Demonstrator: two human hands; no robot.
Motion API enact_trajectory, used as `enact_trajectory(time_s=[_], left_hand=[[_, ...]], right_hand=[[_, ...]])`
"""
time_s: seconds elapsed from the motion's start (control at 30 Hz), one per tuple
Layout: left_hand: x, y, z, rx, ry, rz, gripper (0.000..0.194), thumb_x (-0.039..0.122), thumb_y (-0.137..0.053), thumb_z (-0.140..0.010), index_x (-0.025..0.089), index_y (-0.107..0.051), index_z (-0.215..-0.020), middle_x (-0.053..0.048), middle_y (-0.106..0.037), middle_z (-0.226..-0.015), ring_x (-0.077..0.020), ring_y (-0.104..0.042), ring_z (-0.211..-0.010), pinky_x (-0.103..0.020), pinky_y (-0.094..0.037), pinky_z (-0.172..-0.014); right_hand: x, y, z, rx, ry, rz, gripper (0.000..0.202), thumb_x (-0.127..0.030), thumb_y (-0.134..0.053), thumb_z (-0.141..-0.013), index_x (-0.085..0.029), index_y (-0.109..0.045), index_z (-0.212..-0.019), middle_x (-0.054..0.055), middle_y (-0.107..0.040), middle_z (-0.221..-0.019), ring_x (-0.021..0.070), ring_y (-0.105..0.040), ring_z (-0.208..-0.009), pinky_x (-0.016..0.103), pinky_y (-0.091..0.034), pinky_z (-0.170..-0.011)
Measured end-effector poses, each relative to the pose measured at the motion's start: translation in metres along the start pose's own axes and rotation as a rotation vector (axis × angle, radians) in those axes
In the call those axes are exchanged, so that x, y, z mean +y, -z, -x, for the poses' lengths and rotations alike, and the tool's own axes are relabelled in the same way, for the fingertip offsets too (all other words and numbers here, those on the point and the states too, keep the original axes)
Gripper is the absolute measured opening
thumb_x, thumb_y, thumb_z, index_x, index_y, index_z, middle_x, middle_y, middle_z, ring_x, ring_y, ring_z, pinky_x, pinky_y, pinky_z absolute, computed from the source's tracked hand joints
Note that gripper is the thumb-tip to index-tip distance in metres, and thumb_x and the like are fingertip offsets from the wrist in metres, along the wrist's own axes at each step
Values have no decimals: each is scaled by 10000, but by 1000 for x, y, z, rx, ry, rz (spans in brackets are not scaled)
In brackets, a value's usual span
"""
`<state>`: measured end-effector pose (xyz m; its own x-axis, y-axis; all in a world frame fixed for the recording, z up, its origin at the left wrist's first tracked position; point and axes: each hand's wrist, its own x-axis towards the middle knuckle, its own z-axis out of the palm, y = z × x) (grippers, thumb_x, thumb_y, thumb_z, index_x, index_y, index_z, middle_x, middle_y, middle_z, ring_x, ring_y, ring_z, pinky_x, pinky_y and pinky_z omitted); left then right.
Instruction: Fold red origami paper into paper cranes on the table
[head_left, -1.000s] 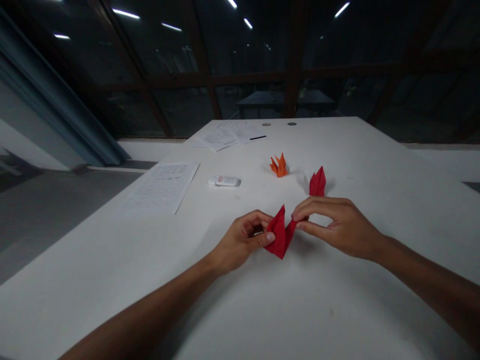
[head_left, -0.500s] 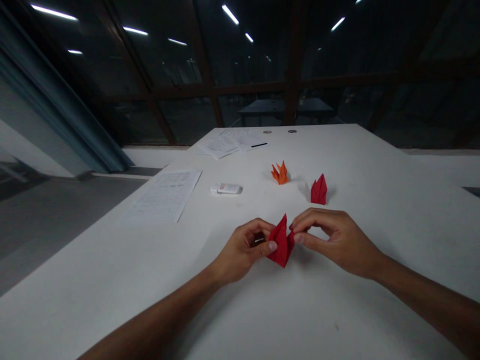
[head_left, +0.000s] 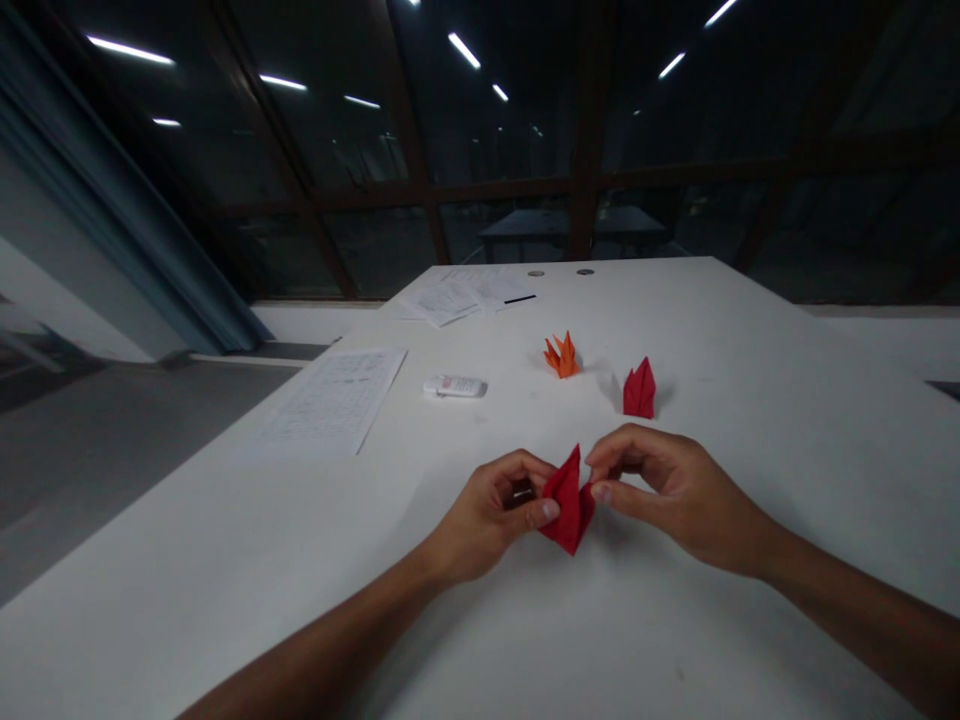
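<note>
A folded red paper piece (head_left: 568,505) with a pointed top is held above the near part of the white table (head_left: 480,430). My left hand (head_left: 495,510) pinches its left side, thumb in front and fingers behind. On the other side, my right hand (head_left: 667,490) has thumb and fingertips closed on the paper's right edge. Beyond my right hand stands a second folded red paper (head_left: 639,389). An orange folded paper (head_left: 562,355) with several points sits further back, left of it.
A white tube-like item (head_left: 454,387) lies left of the orange paper. Printed sheets (head_left: 337,400) are at the table's left edge, with more sheets (head_left: 450,297) at the back beside a black strip (head_left: 520,299). Two small round discs (head_left: 585,272) lie near the far edge.
The whole view has shifted slightly, so the scene sits lower. Both hands still hold the red paper, which appears a little lower and further right.
</note>
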<state>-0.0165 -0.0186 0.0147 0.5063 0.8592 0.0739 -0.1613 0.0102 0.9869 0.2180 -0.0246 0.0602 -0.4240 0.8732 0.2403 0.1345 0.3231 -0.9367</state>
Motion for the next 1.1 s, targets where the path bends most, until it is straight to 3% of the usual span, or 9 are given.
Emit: enact_trajectory(time_s=[0.23, 0.5, 0.77, 1.1], left_hand=[[2, -1, 0, 0, -16, 5, 210, 259, -780, -847, 133, -637, -933, -22, -657, -862, -103, -601, -750, -233, -478, -695], [1, 1, 2, 33, -11, 71, 226, 261, -760, -869, 137, -633, -1009, -58, -687, -943, -121, -624, -791, -254, -487, -731], [0, 2, 1, 10, -5, 51, 220, 261, -754, -874, 139, -643, -1020, -55, -682, -947, -140, -636, -833, -275, -491, -768], [1, 0, -1, -6, -6, 6, 198, 262, -746, -877, 138, -643, -992, -50, -678, -931, -128, -627, -800, -257, -485, -730]], right_hand=[[4, -1, 0, 38, -32, -101, 151, -265, -722, -891, -247, -658, -1027, 1, -686, -916, 145, -643, -835, 290, -519, -783], [-2, -1, 0, 72, -62, -120, 178, -369, -680, -932, -234, -684, -1047, 25, -703, -928, 146, -652, -810, 285, -544, -746], [4, -1, 1, 60, -44, -58, 238, -339, -729, -890, -234, -660, -1093, 39, -705, -1004, 174, -670, -884, 330, -546, -821], [1, 4, -1, 31, -24, -82, 188, -275, -733, -878, -235, -666, -1049, 7, -685, -904, 155, -637, -834, 310, -504, -780]])
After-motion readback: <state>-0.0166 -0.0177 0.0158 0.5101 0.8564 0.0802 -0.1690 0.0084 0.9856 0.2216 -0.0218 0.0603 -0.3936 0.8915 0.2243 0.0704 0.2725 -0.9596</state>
